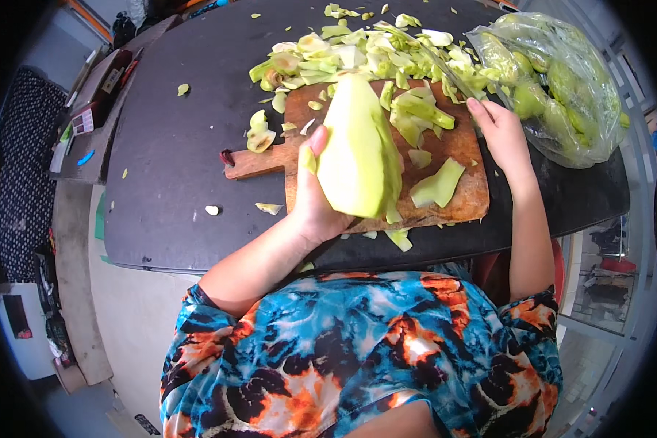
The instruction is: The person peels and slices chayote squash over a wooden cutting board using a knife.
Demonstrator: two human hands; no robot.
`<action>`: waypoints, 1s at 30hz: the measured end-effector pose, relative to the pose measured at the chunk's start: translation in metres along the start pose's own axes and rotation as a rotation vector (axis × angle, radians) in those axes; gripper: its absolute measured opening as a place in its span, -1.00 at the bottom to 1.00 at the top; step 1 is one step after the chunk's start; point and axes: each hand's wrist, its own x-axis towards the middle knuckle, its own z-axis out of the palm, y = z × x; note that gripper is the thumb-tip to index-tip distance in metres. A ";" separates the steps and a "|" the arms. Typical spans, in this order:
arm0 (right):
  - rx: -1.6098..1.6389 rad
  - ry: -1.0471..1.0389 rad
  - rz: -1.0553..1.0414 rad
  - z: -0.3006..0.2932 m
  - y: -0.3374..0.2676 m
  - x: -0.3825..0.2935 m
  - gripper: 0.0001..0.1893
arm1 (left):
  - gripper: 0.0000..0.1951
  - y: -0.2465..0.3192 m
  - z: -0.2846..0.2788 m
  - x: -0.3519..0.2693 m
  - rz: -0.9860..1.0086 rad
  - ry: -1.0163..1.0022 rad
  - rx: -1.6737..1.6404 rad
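Note:
My left hand [315, 205] grips a large peeled pear-shaped green fruit [356, 148], held up over the wooden cutting board [460, 197]. Its surface is pale and faceted, and a strip of peel clings near its lower end. A bit of peel sticks to my left thumb. In my right hand [501, 131] is a knife [449, 71], whose blade slants up and to the left over the heap of peelings [356, 52]. The handle is mostly hidden by my fingers. Cut pieces of peel [438, 183] lie on the board.
A clear plastic bag [558, 87] of green fruits stands at the right of the dark table [180, 148]. Loose scraps [260, 134] are scattered left of the board, near its handle [254, 161]. A side table [82, 159] with boxes stands at the left.

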 end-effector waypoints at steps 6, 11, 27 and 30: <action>0.394 -0.172 0.071 -0.017 -0.045 -0.025 -0.51 | -0.20 0.009 -0.013 0.007 -0.085 -0.265 -0.184; 0.298 -0.236 -0.460 -0.018 -0.103 -0.082 -0.55 | -0.26 0.001 -0.020 0.010 -0.106 0.073 -0.220; -0.063 -0.097 -0.889 0.017 -0.135 -0.114 -0.47 | -0.26 0.004 -0.039 0.024 0.003 -0.332 -0.452; -0.068 -0.107 -0.884 0.017 -0.134 -0.114 -0.47 | -0.24 0.004 -0.038 0.024 -0.006 -0.276 -0.461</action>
